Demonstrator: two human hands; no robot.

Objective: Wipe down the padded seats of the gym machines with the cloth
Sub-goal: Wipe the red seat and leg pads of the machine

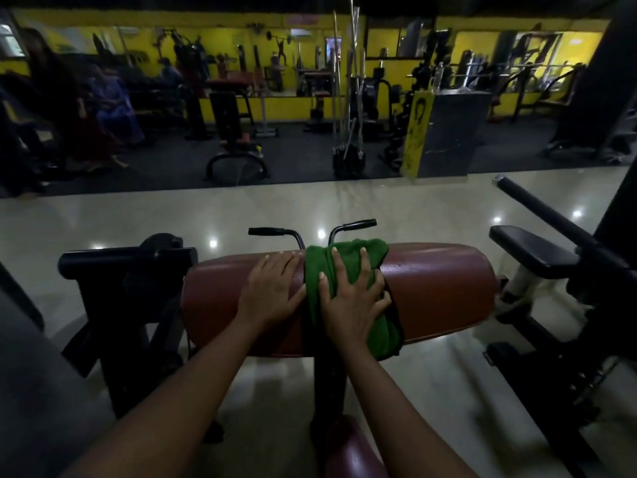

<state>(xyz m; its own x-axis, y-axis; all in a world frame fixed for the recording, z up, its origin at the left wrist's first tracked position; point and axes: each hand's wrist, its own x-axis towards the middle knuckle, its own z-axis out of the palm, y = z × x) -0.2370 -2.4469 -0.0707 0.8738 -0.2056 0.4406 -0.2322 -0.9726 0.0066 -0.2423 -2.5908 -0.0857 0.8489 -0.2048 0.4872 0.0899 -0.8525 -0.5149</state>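
Glossy pale floor tiles (103, 219) and a mirrored yellow wall (396, 77) form the background of the work area. We locate the padded seat (441, 288), a red-brown bolster, directly ahead of both arms, with its long axis running left to right across the view. The green cloth (348, 257) is draped over the bolster near its middle, lying across the short axis from the far edge down over the near edge. The right hand (351, 301) presses flat on the cloth with fingers spread wide. The left hand (272, 291) rests flat on bare padding just beside the cloth's left edge, fingers straight, holding nothing. We judge that the coming stroke should follow the long axis. The longer bare span lies to the right of the cloth, on the side of the hand that carries it, while the left hand can brace the bolster. Beyond the pad stand two black handlebars (269, 231). A separate black pad (527, 250) sits well to the right, and a smaller maroon pad (351, 450) lies below, near us.
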